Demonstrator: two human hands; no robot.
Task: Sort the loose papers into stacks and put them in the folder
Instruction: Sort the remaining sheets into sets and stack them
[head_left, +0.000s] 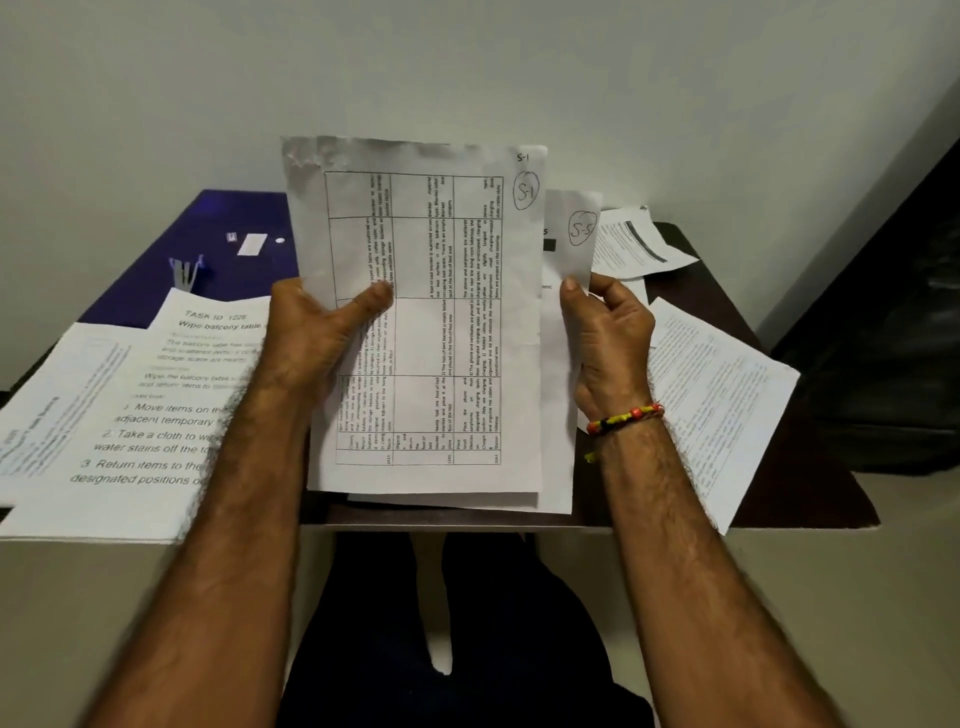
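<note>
Above the table's (810, 499) near edge, two hands hold sheets upright before the camera. Left hand (317, 332): thumb pressed on the face of the front sheet (447, 322), fingers hidden behind it, gripping its left margin. This sheet bears a printed grid turned sideways and a circled handwritten "S-1" at its upper right corner. Right hand (608, 348): thumb and curled fingers pinching the right margin of a second sheet (563, 249), which stands just behind the first and shows a circled "S-5" near its top. Further sheet edges show below the front sheet; how many cannot be told. A beaded wristband (626, 418) circles the right wrist.

Folder (208, 249): dark blue, lying flat at the far left corner of the table, a small white label on its cover. Loose papers (135, 415) with large printed text overlap the folder's near edge and spread over the table's left edge. More papers (717, 395) lie along the right edge, and another (634, 244) near the far right corner. Dark-clad legs (467, 623) appear below the near edge.
</note>
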